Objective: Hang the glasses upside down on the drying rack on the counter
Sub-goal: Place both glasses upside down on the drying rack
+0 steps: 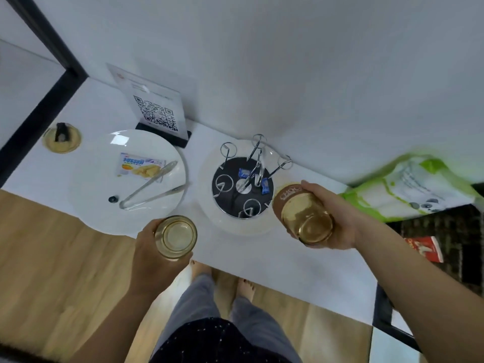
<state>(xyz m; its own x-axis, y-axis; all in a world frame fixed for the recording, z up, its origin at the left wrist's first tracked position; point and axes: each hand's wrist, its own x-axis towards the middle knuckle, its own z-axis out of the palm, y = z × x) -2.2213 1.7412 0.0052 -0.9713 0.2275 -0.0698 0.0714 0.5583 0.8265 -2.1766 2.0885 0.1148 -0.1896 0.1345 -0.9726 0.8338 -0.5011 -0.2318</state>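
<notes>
Head view: your left hand (154,252) has its grip round one amber glass tumbler (176,237), your right hand (332,221) round another (305,214), base-up already (handy for hanging), beside the chrome loop-armed drying rack (242,184) on the white bench (282,258).

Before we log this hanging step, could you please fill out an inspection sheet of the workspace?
Surface: white counter, against a white wall.
Job's things: drying rack with wire loop prongs, no glass hung; left glass held base-up; right glass held tilted, mouth toward the rack.
Clutter: white plate bearing tongs and a snack packet; QR sign; small blue wrappers on the rack base; green-and-white pack; round grommet.
Grippers: left hand and right hand, fingers wrapped round their glasses.
Cables: nothing seen.
Surroundings: wooden floor, person's feet.
</notes>
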